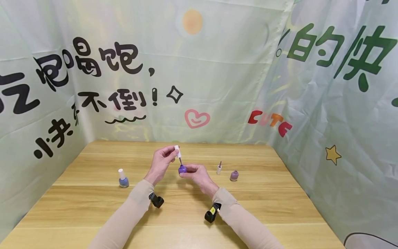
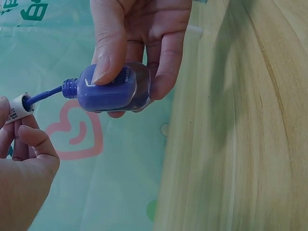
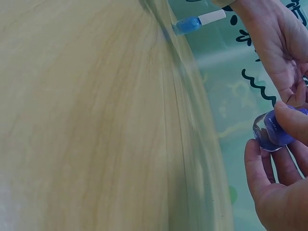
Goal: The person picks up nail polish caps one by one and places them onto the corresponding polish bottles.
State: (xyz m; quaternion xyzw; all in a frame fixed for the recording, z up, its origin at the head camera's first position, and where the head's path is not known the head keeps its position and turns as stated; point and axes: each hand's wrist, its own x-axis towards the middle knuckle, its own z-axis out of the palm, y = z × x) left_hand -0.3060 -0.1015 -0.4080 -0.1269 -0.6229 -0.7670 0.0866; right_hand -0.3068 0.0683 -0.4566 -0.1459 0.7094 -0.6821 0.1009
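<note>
My left hand (image 1: pixel 160 161) pinches the white brush cap (image 1: pixel 177 151) of a nail polish, its purple-coated brush pointing down. The brush tip is at the mouth of an uncapped purple nail polish bottle (image 1: pixel 182 169), just inside the threaded neck in the left wrist view. My right hand (image 1: pixel 199 175) grips that bottle (image 2: pixel 108 89) between thumb and fingers, above the table. To the right, a second white brush cap (image 1: pixel 219 169) stands on the table with its brush up. Beside it is an open mauve nail polish bottle (image 1: pixel 234 175).
On the left of the wooden table (image 1: pixel 77 204) stands a capped blue nail polish bottle (image 1: pixel 123 180). A printed fabric curtain (image 1: pixel 230 83) encloses the table's back and sides. Black cameras (image 1: pixel 156 200) are strapped to both wrists.
</note>
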